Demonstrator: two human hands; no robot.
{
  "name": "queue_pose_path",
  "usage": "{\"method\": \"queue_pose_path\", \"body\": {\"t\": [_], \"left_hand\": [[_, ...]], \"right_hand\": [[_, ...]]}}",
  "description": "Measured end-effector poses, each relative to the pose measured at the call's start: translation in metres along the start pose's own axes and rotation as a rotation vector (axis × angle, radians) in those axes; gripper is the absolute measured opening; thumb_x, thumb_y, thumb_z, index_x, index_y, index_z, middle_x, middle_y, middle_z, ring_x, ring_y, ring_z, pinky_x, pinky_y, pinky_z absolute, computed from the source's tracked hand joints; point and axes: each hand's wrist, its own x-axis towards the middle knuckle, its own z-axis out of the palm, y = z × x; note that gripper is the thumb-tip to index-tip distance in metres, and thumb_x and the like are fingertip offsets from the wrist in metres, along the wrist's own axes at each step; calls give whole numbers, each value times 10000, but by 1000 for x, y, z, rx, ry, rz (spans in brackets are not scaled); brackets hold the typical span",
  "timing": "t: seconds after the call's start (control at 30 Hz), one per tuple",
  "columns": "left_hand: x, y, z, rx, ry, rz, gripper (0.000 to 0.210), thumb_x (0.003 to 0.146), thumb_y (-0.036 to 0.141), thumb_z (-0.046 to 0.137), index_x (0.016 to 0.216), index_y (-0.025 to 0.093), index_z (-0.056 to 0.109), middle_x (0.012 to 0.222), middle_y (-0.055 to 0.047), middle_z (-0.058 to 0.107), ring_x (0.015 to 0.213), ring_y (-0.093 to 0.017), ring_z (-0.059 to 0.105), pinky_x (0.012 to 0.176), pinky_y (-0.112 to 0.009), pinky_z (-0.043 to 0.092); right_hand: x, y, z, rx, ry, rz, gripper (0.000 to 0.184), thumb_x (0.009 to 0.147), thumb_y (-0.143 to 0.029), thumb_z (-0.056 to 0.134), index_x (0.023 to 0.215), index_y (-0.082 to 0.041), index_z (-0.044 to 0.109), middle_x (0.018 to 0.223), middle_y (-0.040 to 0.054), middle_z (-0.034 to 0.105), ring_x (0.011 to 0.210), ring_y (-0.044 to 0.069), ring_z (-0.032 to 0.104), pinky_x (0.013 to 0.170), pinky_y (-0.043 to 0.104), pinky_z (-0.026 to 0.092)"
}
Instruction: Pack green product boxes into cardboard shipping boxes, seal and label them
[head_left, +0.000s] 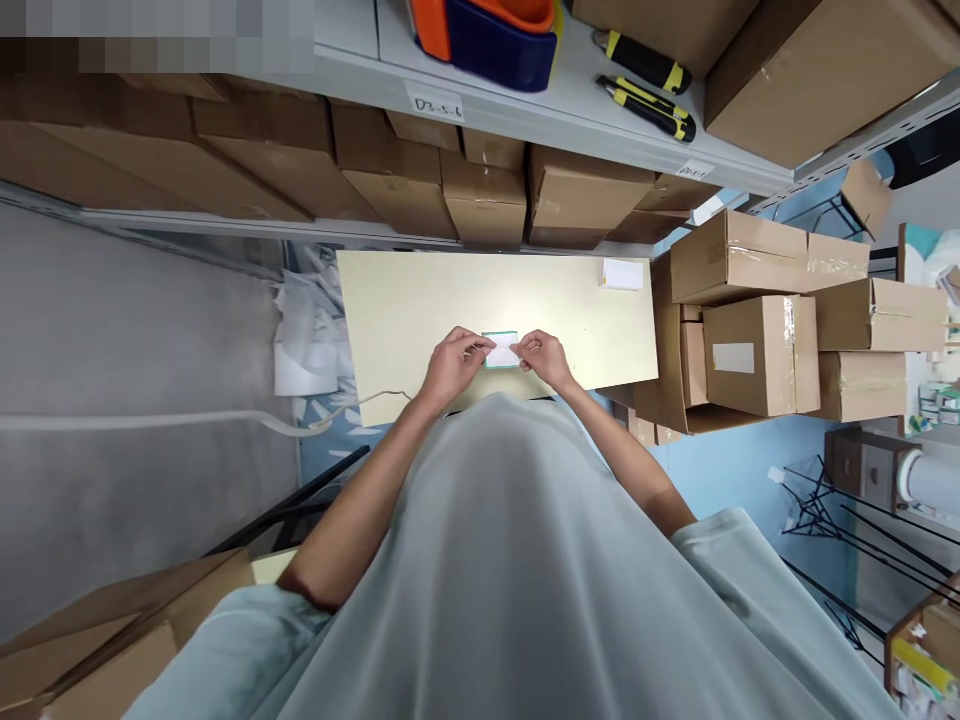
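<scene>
A small white rectangular piece with green edges (501, 352), like a card or a flat packet, lies at the near middle of the cream tabletop (420, 295). My left hand (456, 366) pinches its left side, thumb and fingertips close together. At the right side, the fingertips of my right hand (543, 357) are pinched on its edge. Both wrists rest near the table's front edge. Exactly what the piece is cannot be made out at this size.
A small white box (622, 275) stands at the table's back right. Overhead, a shelf (517, 110) holds cutter knives (649, 105) and an orange-blue bin (501, 45). Cardboard boxes (761, 355) are stacked to the right. A white cable (255, 420) reaches in from the left.
</scene>
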Motion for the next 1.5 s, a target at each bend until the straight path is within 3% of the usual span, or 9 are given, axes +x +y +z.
{"method": "queue_pose_path", "body": {"t": [0.3,0.47,0.7,0.8,0.9,0.97,1.07,1.27,1.5], "left_hand": [[-8,-6,-16,-78,31,-68,460,939,487,693,1322,246,779,1167,-86,750,889,-204,755,819,-359,647],[-11,-7,-4,-69,-18,-61,522,964,514,679,1399,237,761,1138,-79,723,855,-196,743,815,-358,644],[-10,-10,-2,57,-27,-7,495,971,426,708,1434,257,749,1143,-62,674,893,-202,727,887,-365,662],[-16,-10,-5,155,-38,25,738,889,471,857,1578,297,659,1377,-95,633,985,-226,734,960,-402,665],[-19,-6,-4,265,-46,142,952,794,456,979,1652,327,587,1682,-149,493,1320,-361,663,1108,-499,622],[-16,-2,0,309,-80,238,936,814,406,974,1658,330,577,1728,-153,489,1479,-427,556,1208,-570,555],[-9,2,6,352,-146,332,843,885,318,895,1662,327,567,1678,-149,581,1560,-442,490,1283,-619,471],[-1,2,12,349,-184,333,666,977,292,744,1628,307,600,1621,-141,653,1515,-417,549,1262,-593,467],[-2,2,9,362,-199,366,716,983,256,715,1677,275,540,1667,-143,617,1532,-395,547,1315,-583,453]], "right_hand": [[-14,-4,-25,47,-55,13,474,821,-609,946,851,-228,666,727,-48,681,615,134,745,610,239,640],[-16,3,-16,15,-135,74,530,791,-633,981,827,-218,652,754,-34,699,602,143,761,592,244,645],[-13,8,-2,-24,-44,30,538,824,-659,939,813,-235,609,770,-60,657,655,149,797,645,238,645],[-14,9,-8,11,-73,16,518,860,-673,906,833,-237,627,741,-52,676,696,159,801,714,268,682],[-16,10,-18,53,-61,31,499,878,-666,897,850,-231,654,720,-37,695,707,166,800,742,287,703],[-17,13,-25,65,-40,47,489,875,-647,908,848,-224,664,712,-31,704,691,157,791,732,280,702],[-19,19,-32,72,-59,56,476,864,-617,931,839,-215,678,712,-24,717,689,147,783,727,270,697],[-19,38,-35,49,-93,103,343,890,-471,915,850,-204,704,738,-21,745,696,128,774,735,251,676],[-15,55,-40,-2,-50,157,155,892,-304,848,878,-200,733,791,-33,737,685,112,746,817,286,668]]}}
